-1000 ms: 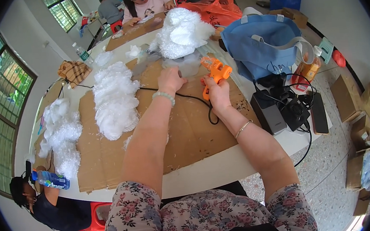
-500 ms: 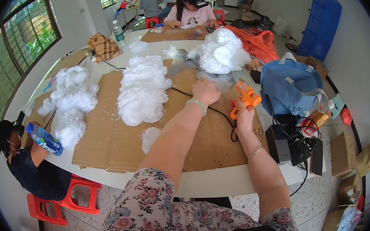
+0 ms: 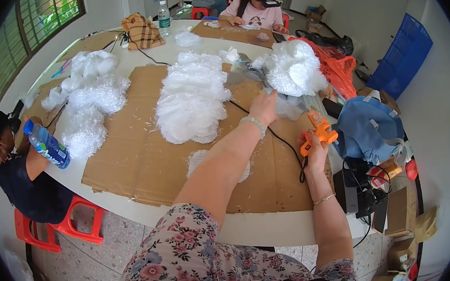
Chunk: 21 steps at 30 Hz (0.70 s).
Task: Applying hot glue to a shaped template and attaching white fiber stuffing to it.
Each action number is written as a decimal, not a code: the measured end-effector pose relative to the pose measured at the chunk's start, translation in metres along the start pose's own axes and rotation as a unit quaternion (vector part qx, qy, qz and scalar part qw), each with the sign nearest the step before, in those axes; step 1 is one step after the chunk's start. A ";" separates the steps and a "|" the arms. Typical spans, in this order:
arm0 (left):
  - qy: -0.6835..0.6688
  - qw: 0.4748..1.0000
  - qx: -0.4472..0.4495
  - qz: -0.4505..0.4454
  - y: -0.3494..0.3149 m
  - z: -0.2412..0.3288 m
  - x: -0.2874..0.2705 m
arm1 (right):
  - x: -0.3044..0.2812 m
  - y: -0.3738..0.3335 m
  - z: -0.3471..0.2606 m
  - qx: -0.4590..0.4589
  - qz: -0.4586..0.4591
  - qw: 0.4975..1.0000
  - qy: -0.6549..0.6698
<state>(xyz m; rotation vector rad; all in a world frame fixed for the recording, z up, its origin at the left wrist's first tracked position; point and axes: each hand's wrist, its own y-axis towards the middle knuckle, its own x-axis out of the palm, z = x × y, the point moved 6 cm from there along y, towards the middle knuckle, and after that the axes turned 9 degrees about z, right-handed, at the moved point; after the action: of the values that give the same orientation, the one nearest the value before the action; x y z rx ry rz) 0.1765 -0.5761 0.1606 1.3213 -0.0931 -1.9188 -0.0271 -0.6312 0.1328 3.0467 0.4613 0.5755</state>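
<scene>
My right hand [image 3: 316,150] is wrapped round the handle of an orange glue gun [image 3: 321,126], its nozzle pointing up and away from me. A black cord [image 3: 284,140] crosses the cardboard beside it. My left hand [image 3: 263,109] reaches forward to some grey see-through pieces [image 3: 288,106], fingers curled downward; what they pinch, if anything, is hidden. Just beyond lies a heap of white fluffy tinsel-like pieces [image 3: 295,69]. Left of my hand, ribbed white pieces are stacked in a long overlapping row [image 3: 192,103]. Another white ribbed piece [image 3: 198,161] lies partly under my left forearm.
A cardboard sheet [image 3: 125,165] covers the white table before me. More white fluff [image 3: 85,104] and a blue-capped bottle [image 3: 48,145] are on the left, near a seated person. At right are a blue bag [image 3: 369,127] and black adapters [image 3: 351,183]. Another person works across the table.
The view has shifted, so the table sits differently in the picture. My left hand remains by the grey pieces, its fingers reaching slightly farther. The right hand still holds the glue gun.
</scene>
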 end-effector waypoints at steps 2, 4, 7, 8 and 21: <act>-0.030 0.999 0.000 0.029 -0.001 -0.003 -0.006 | -0.003 0.003 0.003 0.000 -0.003 1.000 -0.004; -0.059 0.996 0.000 0.060 -0.001 -0.011 -0.009 | -0.001 0.003 0.004 0.000 -0.007 1.000 -0.007; -0.063 0.996 0.005 0.066 -0.004 -0.024 -0.008 | -0.002 0.001 0.004 0.006 0.002 1.000 -0.014; -0.052 0.998 -0.009 0.037 -0.005 -0.027 -0.005 | -0.002 0.001 0.004 0.006 0.001 1.000 -0.012; -0.095 0.983 -0.039 0.153 0.001 -0.040 -0.053 | 0.004 0.001 0.006 0.025 -0.003 1.000 -0.015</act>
<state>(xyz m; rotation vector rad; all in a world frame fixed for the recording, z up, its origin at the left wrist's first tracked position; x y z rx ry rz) 0.2177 -0.5285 0.1828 1.0049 -0.2954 -1.7598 -0.0211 -0.6310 0.1292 3.0952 0.4925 0.5265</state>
